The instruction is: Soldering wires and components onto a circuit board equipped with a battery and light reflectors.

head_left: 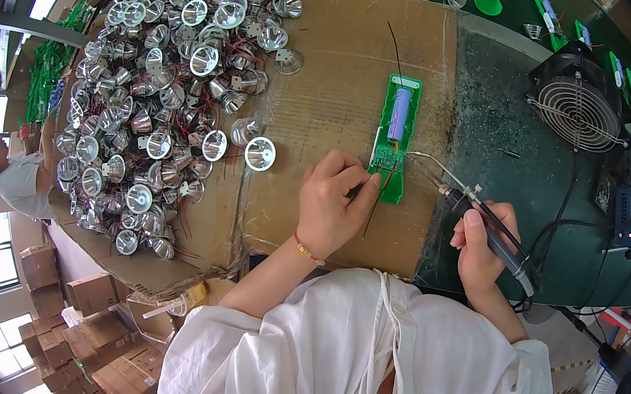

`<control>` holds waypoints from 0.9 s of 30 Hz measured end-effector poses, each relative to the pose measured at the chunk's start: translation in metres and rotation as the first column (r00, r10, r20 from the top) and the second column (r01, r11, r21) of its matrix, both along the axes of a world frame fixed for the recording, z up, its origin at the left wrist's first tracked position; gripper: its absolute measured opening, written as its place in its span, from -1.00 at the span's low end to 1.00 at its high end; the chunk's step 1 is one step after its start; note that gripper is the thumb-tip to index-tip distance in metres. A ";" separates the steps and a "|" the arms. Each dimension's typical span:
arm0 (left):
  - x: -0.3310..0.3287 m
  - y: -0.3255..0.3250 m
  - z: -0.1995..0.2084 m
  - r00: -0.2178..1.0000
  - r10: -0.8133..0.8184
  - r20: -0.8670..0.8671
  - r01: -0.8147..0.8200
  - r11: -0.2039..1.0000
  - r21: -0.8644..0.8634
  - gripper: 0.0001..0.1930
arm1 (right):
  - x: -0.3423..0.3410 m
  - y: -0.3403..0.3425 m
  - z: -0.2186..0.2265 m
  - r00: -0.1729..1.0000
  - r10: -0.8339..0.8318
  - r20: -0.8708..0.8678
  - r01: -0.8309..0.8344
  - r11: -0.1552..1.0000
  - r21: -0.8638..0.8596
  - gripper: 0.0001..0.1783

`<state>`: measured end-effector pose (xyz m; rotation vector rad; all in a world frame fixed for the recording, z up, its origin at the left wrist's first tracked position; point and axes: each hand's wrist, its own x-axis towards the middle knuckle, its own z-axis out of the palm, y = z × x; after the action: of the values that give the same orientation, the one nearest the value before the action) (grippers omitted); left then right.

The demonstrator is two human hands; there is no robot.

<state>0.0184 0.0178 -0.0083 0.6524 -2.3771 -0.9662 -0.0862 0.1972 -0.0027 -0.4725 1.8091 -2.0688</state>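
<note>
On the cardboard in front of me lies a long green plastic housing point(391, 189) holding a purple cylindrical battery cell point(399, 115) and a small green circuit board point(388, 157). My left hand point(335, 200) is closed in a pinch at the board's lower left, with a thin dark wire point(367, 221) at its fingertips. A soldering iron point(503, 254) is gripped in my right hand point(485, 239). Its tip and a thin curved metal feed tube point(433, 161) point at the board's right side. Another black wire point(394, 46) sticks out past the housing's far end.
A big heap of silvery reflector cups point(152, 96) with wires fills a cardboard tray at left. One white-rimmed cup point(260, 154) lies beside it. A black fan with a wire guard point(580, 114) and a blue control box point(626, 208) stand at right. More green housings point(546, 18) line the far edge.
</note>
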 end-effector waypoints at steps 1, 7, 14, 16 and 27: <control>0.000 0.000 0.002 1.000 0.006 0.002 -0.006 1.000 0.026 -0.88 | -0.003 0.001 0.000 1.000 -0.004 -0.008 0.004 1.000 -0.002 -0.86; -0.009 -0.001 0.008 1.000 -0.011 0.000 0.011 0.983 0.184 -0.87 | -0.021 0.010 -0.005 0.997 -0.065 -0.052 0.065 0.998 0.002 -0.85; -0.145 -0.066 0.003 0.993 -0.114 0.026 0.117 0.956 -0.269 -0.82 | -0.036 0.015 -0.020 0.990 -0.136 -0.024 0.137 0.989 0.063 -0.86; -0.203 -0.100 0.007 0.983 -0.048 0.175 0.103 0.940 -0.324 -0.78 | -0.036 0.010 -0.025 0.990 -0.135 -0.025 0.137 0.986 0.091 -0.86; -0.270 -0.251 0.025 0.796 0.167 0.582 0.100 0.911 -0.399 -0.32 | -0.045 0.009 -0.022 0.998 -0.057 -0.007 0.057 0.988 0.142 -0.81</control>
<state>-0.2516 -0.2335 0.0163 0.9340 -2.9829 -0.2000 -0.1316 0.2060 -0.0250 -0.3889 1.9766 -1.9585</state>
